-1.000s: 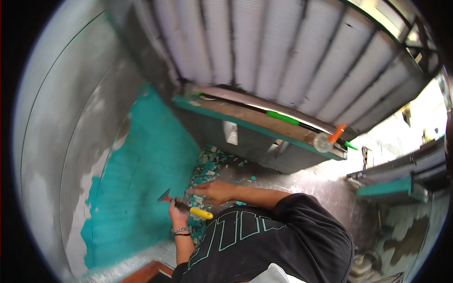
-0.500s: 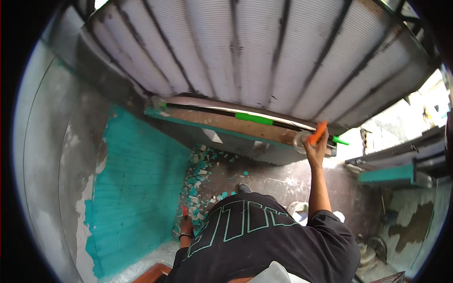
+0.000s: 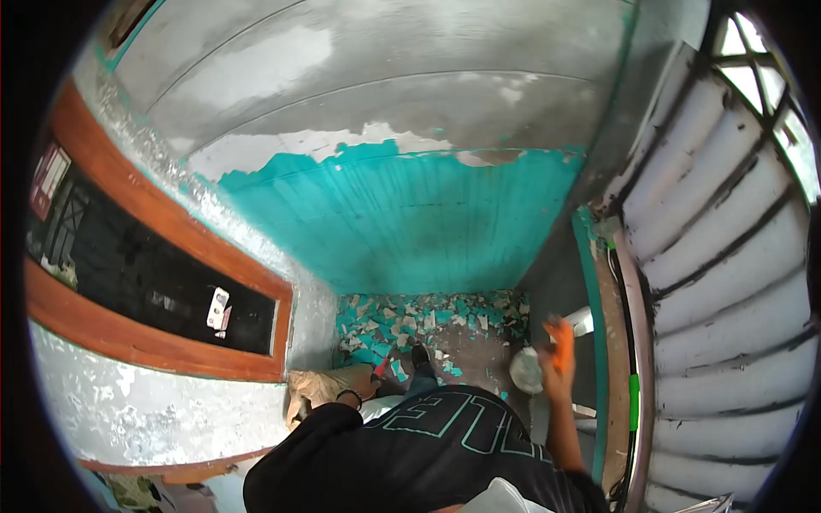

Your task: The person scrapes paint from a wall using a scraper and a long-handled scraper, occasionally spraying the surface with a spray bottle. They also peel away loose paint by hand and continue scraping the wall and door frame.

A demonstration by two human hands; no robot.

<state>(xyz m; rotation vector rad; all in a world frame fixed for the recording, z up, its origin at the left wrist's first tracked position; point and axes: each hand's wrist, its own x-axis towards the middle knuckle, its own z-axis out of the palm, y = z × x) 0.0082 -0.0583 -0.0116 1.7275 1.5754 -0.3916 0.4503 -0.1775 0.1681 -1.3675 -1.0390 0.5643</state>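
My right hand (image 3: 560, 382) is closed around a spray bottle with an orange head (image 3: 560, 342) and a clear, rounded body (image 3: 526, 370). It is raised at the right, beside the ledge. At lower left, my left hand (image 3: 364, 390) grips a small red-handled tool (image 3: 380, 368); its far end is hard to make out. Ahead stands a wall with a band of teal paint (image 3: 410, 222), bare grey and white above a ragged edge. Teal and white paint flakes (image 3: 428, 321) litter the floor at its foot.
A brown paper-like sack (image 3: 316, 389) sits beside my left hand. An orange-brown wooden frame (image 3: 171, 231) with dark glass is on the left. On the right, a teal-edged ledge (image 3: 597, 316) carries a black-and-green pole (image 3: 634, 402) below a ribbed panel (image 3: 727, 239).
My view has turned left, from the ribbed panel to the teal wall. The right hand with the spray bottle has moved off the ledge's far end. My left hand still holds the red-handled tool.
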